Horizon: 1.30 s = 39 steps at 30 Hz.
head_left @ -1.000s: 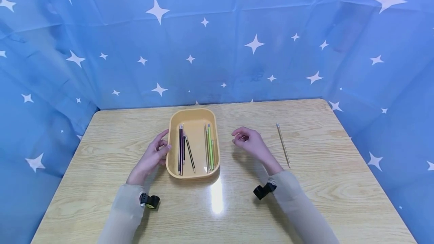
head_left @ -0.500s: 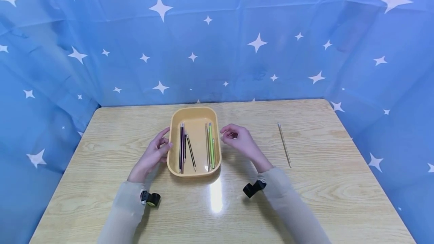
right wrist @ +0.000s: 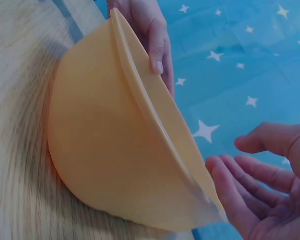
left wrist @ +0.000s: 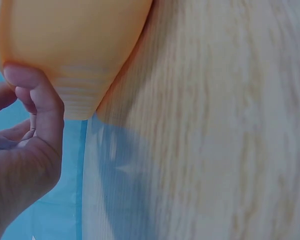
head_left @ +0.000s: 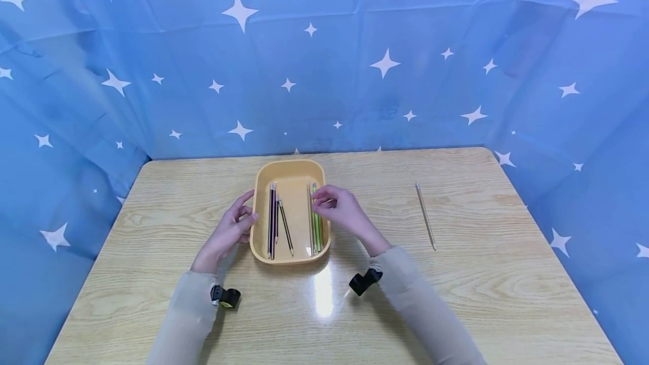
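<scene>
Your right hand point(head_left: 341, 208) hangs over the right rim of the tray point(head_left: 291, 172), fingers bent; the right wrist view shows thumb and fingertips apart, with nothing between them. Directly below, inside the tray, lie green pencils point(head_left: 318, 234), partly covered by your fingers, and a slim gold-toned pencil point(head_left: 310, 221) just to their left. Contact between fingertips and pencils: cannot tell.

Your left hand point(head_left: 226, 236) holds the opposite side of the tray, thumb tip on the rim, fingers along the outside. Nearest to it within are dark pencils point(head_left: 272, 227), lengthwise by the left wall; a shorter black pencil point(head_left: 286, 228) lies aslant beside them, points toward you.

Right of your right hand, well apart from the tray, a loose gold pencil point(head_left: 426, 217) rests on the worktop point(head_left: 507, 252). Behind: blue curtain point(head_left: 350, 94) with white stars.
</scene>
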Available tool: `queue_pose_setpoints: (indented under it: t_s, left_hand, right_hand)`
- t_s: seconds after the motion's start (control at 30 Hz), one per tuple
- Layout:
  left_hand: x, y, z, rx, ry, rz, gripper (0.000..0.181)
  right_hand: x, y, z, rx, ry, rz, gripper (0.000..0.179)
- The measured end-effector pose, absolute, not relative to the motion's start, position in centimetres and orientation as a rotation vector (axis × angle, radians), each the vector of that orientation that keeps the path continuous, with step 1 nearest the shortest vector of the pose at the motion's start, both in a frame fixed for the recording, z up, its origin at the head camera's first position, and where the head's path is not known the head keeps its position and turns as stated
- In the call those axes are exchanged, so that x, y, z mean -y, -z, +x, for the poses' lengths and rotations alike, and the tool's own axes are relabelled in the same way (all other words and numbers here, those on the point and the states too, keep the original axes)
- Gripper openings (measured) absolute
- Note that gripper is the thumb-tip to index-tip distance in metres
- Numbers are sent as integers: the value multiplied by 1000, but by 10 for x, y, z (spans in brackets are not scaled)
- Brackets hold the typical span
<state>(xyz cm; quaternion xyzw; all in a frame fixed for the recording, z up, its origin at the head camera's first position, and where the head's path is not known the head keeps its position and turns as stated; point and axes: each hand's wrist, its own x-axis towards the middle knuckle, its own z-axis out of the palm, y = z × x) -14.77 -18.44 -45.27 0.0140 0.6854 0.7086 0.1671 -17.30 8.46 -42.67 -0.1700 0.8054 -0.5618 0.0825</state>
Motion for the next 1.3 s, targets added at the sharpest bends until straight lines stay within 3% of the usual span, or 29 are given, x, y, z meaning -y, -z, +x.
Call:
queue_pose_setpoints:
  t_s: [0.27, 0.87, 1.3]
  left_hand:
    - [184, 451, -147, -1957, -2009, 38, 63]
    - [183, 452, -147, -1970, -2011, 17, 62]
    - [184, 453, -147, -1979, -2016, 12, 62]
  right_hand:
    - [-69, 431, -173, -2412, 1583, -461, 30]
    - [-42, 436, -162, -2522, 1238, -430, 72]
    - [-33, 439, -160, -2506, 1278, -362, 76]
